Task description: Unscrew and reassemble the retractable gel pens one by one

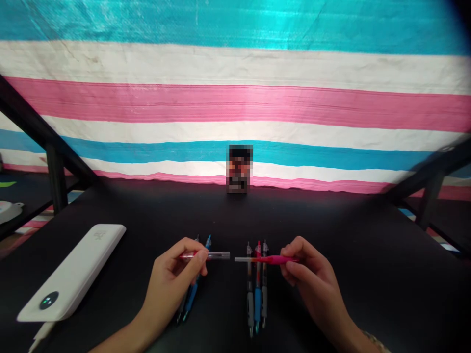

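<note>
My left hand [171, 277] is closed on a clear pen barrel [220, 255], held level with its end pointing right. My right hand [314, 274] pinches the pink front part of a pen [275, 260], from which a thin pale refill tube [242, 259] sticks out to the left. A small gap separates the tube's tip from the barrel's end. Beneath them lie three pens side by side: a grey-grip pen [250, 309], a blue-grip pen [257, 304] and another grey-grip pen [264, 306]. A blue pen [192, 296] and a darker pen [181, 309] lie partly hidden under my left hand.
On the black table [165, 211], a white power bank [79, 269] with a lit round display lies at left, a cable [42, 336] plugged in. A small blurred-out item [239, 169] stands at the back edge. Dark metal bars [55, 171] flank the table before a striped tarp [235, 103].
</note>
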The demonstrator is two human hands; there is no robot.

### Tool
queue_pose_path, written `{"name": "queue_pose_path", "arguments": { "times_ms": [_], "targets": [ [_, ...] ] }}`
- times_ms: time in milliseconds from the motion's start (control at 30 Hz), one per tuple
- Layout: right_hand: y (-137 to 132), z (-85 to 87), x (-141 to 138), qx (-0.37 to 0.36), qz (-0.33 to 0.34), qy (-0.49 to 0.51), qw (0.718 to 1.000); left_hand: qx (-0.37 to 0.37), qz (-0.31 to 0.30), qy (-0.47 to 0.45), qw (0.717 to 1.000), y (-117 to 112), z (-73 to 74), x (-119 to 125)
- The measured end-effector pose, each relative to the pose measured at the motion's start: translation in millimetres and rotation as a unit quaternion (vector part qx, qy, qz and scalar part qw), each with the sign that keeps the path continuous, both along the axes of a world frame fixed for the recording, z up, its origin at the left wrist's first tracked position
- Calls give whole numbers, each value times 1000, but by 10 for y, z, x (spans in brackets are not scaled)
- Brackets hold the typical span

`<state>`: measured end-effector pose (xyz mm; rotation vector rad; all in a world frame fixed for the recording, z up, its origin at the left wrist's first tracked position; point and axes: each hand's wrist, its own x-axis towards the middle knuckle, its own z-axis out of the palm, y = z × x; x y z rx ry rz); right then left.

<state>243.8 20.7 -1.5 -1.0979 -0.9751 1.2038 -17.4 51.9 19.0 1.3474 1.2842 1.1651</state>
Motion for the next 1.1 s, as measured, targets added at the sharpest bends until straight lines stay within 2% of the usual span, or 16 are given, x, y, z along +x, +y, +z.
{"name": "queue_pose_path", "arguments": {
  "times_ms": [133, 267, 533, 667, 767, 867, 1100],
  "targets": [
    [-8, 49, -19, 6, -20, 7, 1000, -10, 16, -15, 1000, -16, 34, 23],
    [-5, 50, -26, 11, -8, 8, 1000, -16, 14, -23, 1000, -20, 30, 31],
    [-21, 15, -20, 14, 38, -39, 998, -12, -38, -9, 999, -21, -68, -11],
    [-37, 109, -104, 26, 57, -112, 992, -20, -67, -2, 998, -37, -98, -1],
    [-47, 125, -152, 69, 74, -218, 971, -16, -112, 7, 994, -42, -129, 7],
    [-51, 90, -150, 84, 82, -287, 951, -2, -126, 11, 992, -43, -150, 15],
    [-17, 127, -130, 70, 130, -284, 947, 26, -138, 27, 990, -44, -69, 32]
  ]
}}
